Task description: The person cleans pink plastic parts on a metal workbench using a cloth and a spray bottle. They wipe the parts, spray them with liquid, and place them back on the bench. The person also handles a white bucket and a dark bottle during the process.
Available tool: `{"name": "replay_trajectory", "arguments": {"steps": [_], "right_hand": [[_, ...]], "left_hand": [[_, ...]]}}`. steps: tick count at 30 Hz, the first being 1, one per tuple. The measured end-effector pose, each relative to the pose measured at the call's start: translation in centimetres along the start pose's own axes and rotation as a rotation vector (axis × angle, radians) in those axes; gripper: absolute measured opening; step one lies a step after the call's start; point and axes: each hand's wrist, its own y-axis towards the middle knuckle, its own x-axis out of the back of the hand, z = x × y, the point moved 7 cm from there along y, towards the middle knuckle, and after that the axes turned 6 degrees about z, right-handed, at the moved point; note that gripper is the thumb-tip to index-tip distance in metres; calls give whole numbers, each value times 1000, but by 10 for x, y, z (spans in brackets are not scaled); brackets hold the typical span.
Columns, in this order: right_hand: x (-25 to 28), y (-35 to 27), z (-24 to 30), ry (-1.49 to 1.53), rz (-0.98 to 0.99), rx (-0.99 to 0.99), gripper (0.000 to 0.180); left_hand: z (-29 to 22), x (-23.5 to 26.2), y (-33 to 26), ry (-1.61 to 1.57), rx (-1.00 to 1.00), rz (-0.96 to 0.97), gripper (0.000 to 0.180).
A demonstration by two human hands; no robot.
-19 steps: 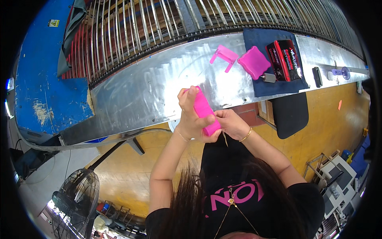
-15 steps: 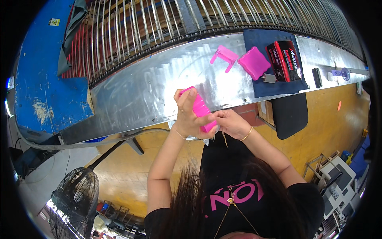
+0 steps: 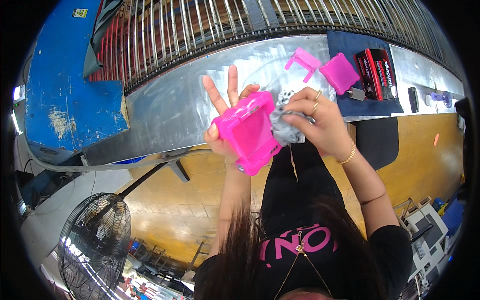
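A hollow bright pink plastic case (image 3: pixel 252 131) with a wavy rim is tilted in front of me, its open side showing. My left hand (image 3: pixel 218 142) grips it from behind and the left side, thumb at the edge and two fingers stretched up past it. My right hand (image 3: pixel 320 120) pinches a crumpled grey-and-white cloth (image 3: pixel 287 125) against the case's right rim. Beyond them, a pink bracket-shaped piece (image 3: pixel 304 62) lies on the metal bench (image 3: pixel 175 92). Beside it a pink wavy-edged square piece (image 3: pixel 340 73) overlaps a dark blue cloth (image 3: pixel 370 107).
On the blue cloth are a black-and-red box (image 3: pixel 376 75) and a small grey cylinder (image 3: pixel 356 94). Farther right lie a black oblong object (image 3: pixel 413 99) and a purple item (image 3: pixel 440 97). Metal bars (image 3: pixel 200 30) run behind the bench. A fan (image 3: pixel 95 240) stands at lower left, a black chair (image 3: pixel 377 142) at right.
The pink case has turned so its hollow side shows. My right hand has come up and right, with the grey-and-white cloth now plainly visible in it. The view has shifted slightly.
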Motion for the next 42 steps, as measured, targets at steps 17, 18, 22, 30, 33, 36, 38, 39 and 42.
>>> {"name": "replay_trajectory", "arguments": {"steps": [17,18,22,30,33,36,38,39,42], "right_hand": [[-50,-25,-16,110,456,-101,33],[-41,-24,-18,123,361,-104,32],[-9,-23,-7,8,-19,4,30],[-36,-33,-10,-102,300,152,39],[-29,-26,-10,-259,148,232,39],[-32,-31,-10,-319,155,238,39],[-33,-40,-19,-97,224,184,37],[-35,-44,-28,36,261,108,34],[-32,-48,-56,182,358,-50,32]], "left_hand": [[16,8,0,757,62,-91,99],[19,12,-1,772,100,-88,97],[35,18,-7,814,294,-161,89],[47,25,-24,750,479,-234,80],[49,25,-22,770,476,-199,78],[50,29,-22,776,437,-187,76],[53,51,-32,658,499,-241,75],[50,52,-30,769,424,-224,74],[45,47,-26,1119,337,-140,71]]}}
